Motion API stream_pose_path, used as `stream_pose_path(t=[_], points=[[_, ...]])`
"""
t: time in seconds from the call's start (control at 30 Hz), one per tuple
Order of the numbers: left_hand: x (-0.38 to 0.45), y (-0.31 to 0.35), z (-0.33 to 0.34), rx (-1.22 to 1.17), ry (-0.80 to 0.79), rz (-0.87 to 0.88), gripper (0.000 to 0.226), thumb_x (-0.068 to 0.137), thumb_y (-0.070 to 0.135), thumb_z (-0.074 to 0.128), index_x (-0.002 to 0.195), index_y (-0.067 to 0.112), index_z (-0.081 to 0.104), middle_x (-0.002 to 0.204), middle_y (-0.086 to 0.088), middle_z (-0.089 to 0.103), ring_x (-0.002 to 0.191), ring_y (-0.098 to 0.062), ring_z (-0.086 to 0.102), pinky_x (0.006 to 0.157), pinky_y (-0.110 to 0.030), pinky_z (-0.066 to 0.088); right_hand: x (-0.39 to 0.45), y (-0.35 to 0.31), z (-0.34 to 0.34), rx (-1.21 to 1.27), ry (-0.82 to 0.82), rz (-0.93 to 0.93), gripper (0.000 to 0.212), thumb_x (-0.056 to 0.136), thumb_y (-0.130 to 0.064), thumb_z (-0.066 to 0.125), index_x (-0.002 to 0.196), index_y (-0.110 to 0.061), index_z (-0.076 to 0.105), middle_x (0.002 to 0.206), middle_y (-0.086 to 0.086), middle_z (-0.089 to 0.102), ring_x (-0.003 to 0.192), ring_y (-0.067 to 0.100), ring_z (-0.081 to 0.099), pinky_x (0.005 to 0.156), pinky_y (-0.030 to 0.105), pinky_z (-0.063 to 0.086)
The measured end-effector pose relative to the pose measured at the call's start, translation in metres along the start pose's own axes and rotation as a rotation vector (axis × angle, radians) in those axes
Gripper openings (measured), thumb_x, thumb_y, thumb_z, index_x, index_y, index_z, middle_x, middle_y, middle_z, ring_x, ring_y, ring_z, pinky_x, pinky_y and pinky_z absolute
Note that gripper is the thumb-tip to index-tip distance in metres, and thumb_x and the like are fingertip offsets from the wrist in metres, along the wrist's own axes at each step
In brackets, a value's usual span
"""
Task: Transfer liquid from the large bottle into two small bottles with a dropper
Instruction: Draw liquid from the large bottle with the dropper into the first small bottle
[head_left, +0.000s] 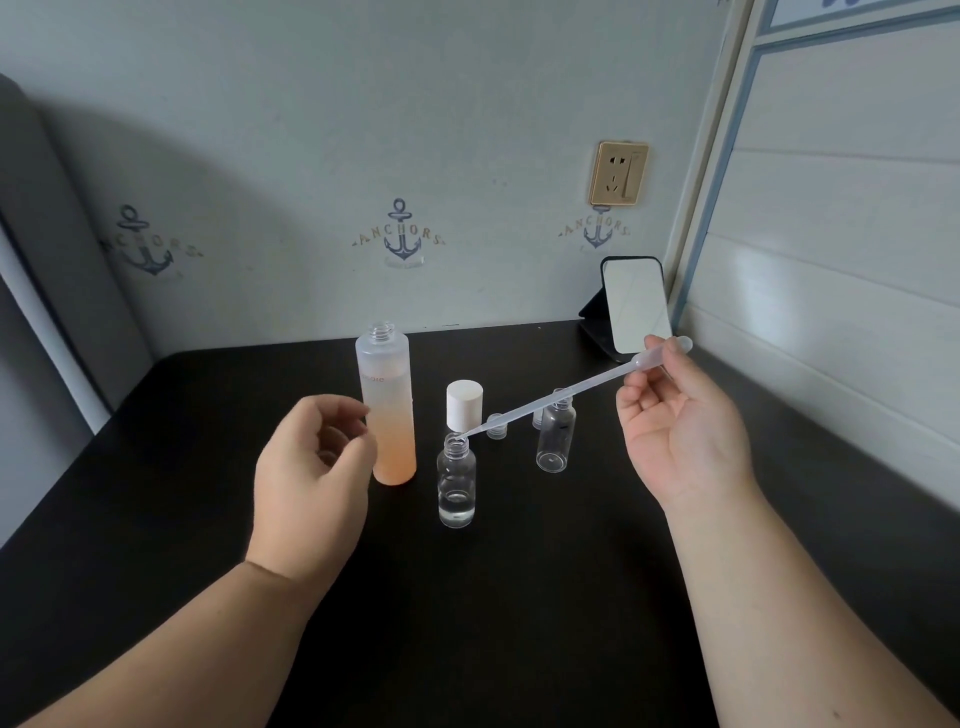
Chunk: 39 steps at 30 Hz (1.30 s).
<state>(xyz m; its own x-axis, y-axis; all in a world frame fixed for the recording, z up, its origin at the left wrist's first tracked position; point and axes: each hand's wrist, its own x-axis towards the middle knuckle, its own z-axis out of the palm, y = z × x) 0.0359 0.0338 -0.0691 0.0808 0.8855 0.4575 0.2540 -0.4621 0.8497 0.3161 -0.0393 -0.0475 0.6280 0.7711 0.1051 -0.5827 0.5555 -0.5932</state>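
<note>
On black table (519, 597) — anchor-print wallpaper (400, 234) behind

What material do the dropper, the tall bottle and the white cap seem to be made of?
Dropper: likely soft plastic, milky and translucent; its bulb sits between the fingers of the right hand.
Tall bottle: frosted and translucent, glass or plastic, cannot tell; a peach tint deepens toward its base.
White cap: probably plastic, opaque, smooth, matte.

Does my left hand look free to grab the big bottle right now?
Probably yes. The left hand holds nothing, its fingers loosely curled right beside the large bottle. Nothing stands between them; the dropper is over at the near small bottle.
</note>
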Motion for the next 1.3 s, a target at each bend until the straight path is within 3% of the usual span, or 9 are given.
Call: stream_pose_path(t=[0.13,0.3,0.43,0.53,0.67,0.8,0.93,1.17,1.3], points=[[-0.006,-0.001,0.006,0.036,-0.209,0.016,0.008,0.090,0.037,0.064,0.098,0.039,0.064,0.087,0.014,0.066,0.076,-0.010,0.064,0.064,-0.030,0.055,-0.001,-0.001,-0.001,-0.003,0.004,0.001,0.016,0.089,-0.017,0.073,0.099,-0.005,0.074,0.077,0.003,0.068,0.063,0.013,0.061,0.060,0.022,0.052],[-0.005,0.000,0.011,0.182,-0.495,0.062,0.045,0.075,0.071,0.061,0.111,0.045,0.060,0.099,0.033,0.063,0.074,-0.006,0.062,0.064,-0.018,0.050,0.000,-0.002,-0.001,-0.009,-0.001,-0.004,0.017,0.092,-0.017,0.070,0.103,-0.004,0.072,0.075,0.002,0.067,0.062,0.012,0.061,0.060,0.022,0.052],[-0.002,0.002,0.017,0.328,-0.589,0.084,0.041,0.074,0.062,0.074,0.105,0.058,0.047,0.092,0.029,0.064,0.080,0.008,0.058,0.061,-0.012,0.045,0.001,-0.001,0.000,-0.013,-0.011,0.000,0.014,0.091,-0.017,0.070,0.097,-0.006,0.075,0.075,0.002,0.067,0.062,0.012,0.060,0.059,0.022,0.052],[-0.001,0.000,0.019,0.369,-0.578,0.095,0.036,0.078,0.053,0.076,0.100,0.055,0.048,0.087,0.026,0.064,0.082,0.014,0.056,0.061,-0.009,0.044,0.001,-0.002,0.000,-0.029,-0.024,-0.008,0.012,0.089,-0.016,0.071,0.089,-0.007,0.079,0.075,0.002,0.068,0.062,0.012,0.061,0.060,0.022,0.052],[-0.003,0.001,0.018,0.349,-0.564,0.159,0.032,0.080,0.046,0.074,0.099,0.054,0.050,0.098,0.043,0.054,0.080,0.006,0.059,0.066,-0.009,0.045,0.001,-0.002,0.001,-0.039,-0.026,-0.023,0.014,0.090,-0.014,0.070,0.082,-0.010,0.081,0.075,0.001,0.068,0.062,0.012,0.060,0.061,0.021,0.051],[-0.003,-0.003,0.017,0.341,-0.532,0.183,0.033,0.081,0.041,0.074,0.108,0.048,0.057,0.088,0.025,0.062,0.083,0.006,0.060,0.065,-0.011,0.048,0.000,-0.003,0.000,-0.042,-0.030,-0.031,0.010,0.088,-0.014,0.073,0.080,-0.012,0.079,0.075,0.000,0.068,0.063,0.011,0.060,0.061,0.021,0.050],[-0.004,-0.004,0.016,0.330,-0.521,0.203,0.038,0.082,0.035,0.075,0.113,0.049,0.058,0.090,0.026,0.061,0.088,0.010,0.058,0.070,-0.006,0.044,-0.001,-0.003,0.001,-0.068,-0.026,-0.028,0.012,0.089,-0.014,0.073,0.078,-0.012,0.077,0.075,0.001,0.067,0.062,0.011,0.057,0.060,0.020,0.048],[-0.003,-0.005,0.018,0.353,-0.548,0.201,0.038,0.084,0.040,0.072,0.118,0.048,0.059,0.099,0.026,0.063,0.099,0.010,0.056,0.076,-0.011,0.049,0.000,-0.002,0.001,-0.122,-0.033,-0.034,0.007,0.091,-0.012,0.069,0.088,-0.009,0.075,0.074,0.000,0.066,0.058,0.009,0.051,0.055,0.018,0.043],[-0.002,-0.005,0.018,0.356,-0.544,0.196,0.040,0.084,0.040,0.072,0.122,0.045,0.060,0.100,0.023,0.064,0.095,0.007,0.058,0.077,-0.015,0.051,0.001,-0.001,0.000,-0.122,-0.037,-0.030,0.008,0.090,-0.010,0.070,0.085,-0.008,0.077,0.074,0.002,0.066,0.056,0.009,0.048,0.053,0.018,0.042]])
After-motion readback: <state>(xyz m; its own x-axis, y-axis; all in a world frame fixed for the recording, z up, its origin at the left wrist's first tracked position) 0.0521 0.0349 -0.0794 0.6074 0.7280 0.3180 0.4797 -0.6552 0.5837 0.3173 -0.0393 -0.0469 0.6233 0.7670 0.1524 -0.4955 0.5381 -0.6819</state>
